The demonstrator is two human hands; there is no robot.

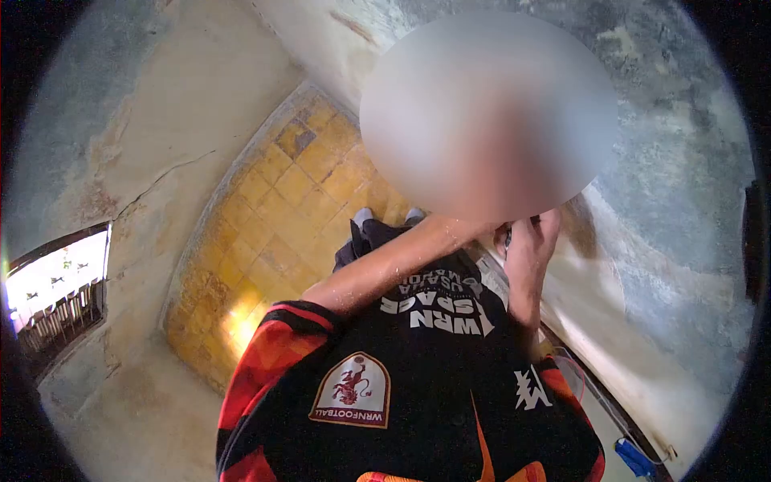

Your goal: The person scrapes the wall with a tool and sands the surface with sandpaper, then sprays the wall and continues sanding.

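From the red-and-black sleeve at left, my left forearm (401,261) stretches across my body to the upper right, with small pale specks on its skin. A blurred oval covers my left hand, so its fingers cannot be made out. Close to the left wrist, my right hand (530,245) is closed, fingers curled round a small dark thing (507,234). Most of that thing is hidden, and its kind cannot be told. Below both arms is my black jersey (426,377) with white lettering and a football badge (352,391).
Yellow tiles (265,217) cover the floor, with a bright patch of light. My feet (363,215) stand near a worn, grey-blue wall (675,161). A barred window (60,281) is at left, in a cracked wall. A blue object (634,458) lies at bottom right.
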